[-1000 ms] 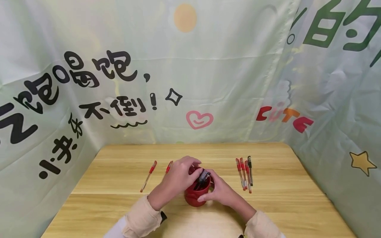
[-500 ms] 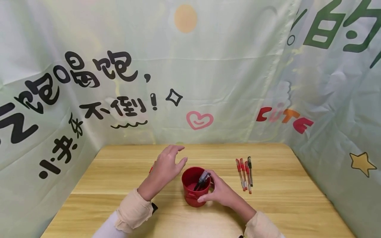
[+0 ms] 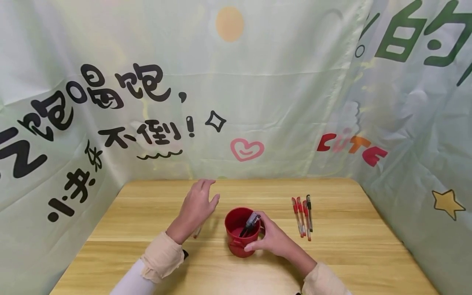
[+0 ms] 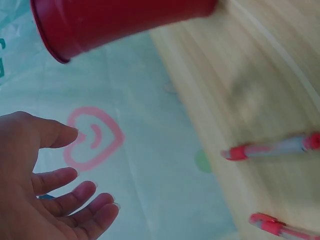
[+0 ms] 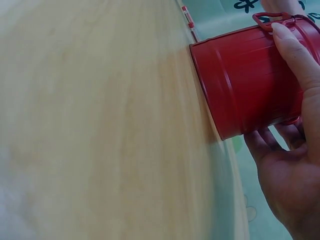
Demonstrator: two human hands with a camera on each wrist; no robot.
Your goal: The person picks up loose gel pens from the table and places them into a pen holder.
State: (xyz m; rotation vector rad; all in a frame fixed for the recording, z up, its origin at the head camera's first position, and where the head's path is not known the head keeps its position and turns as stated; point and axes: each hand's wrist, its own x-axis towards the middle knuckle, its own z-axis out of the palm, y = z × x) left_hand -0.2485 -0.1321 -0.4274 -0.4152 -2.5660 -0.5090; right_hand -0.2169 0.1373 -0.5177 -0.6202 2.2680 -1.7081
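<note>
A red metal pail [image 3: 236, 241] with small side handles stands on the table in the head view. Inside it lean black capped pens [image 3: 250, 223]; how many I cannot tell. My right hand [image 3: 273, 237] grips the pail's right side, its thumb [image 5: 292, 47] on the near wall and fingers round the other side. My left hand [image 3: 195, 209] hovers left of the pail, holding nothing, fingers loosely bent. Below it, one red pen [image 4: 275, 148] and a second red pen [image 4: 280, 229] lie on the table in the left wrist view; the left hand mostly hides them in the head view.
Several pens [image 3: 302, 217], red ones and a black one, lie side by side right of the pail. The wooden table [image 3: 332, 262] is bordered at the back and sides by a printed cloth [image 3: 287, 102].
My left hand has drawn away from the pail's mouth and moved left over the loose red pens. My right hand and the pail have stayed in place.
</note>
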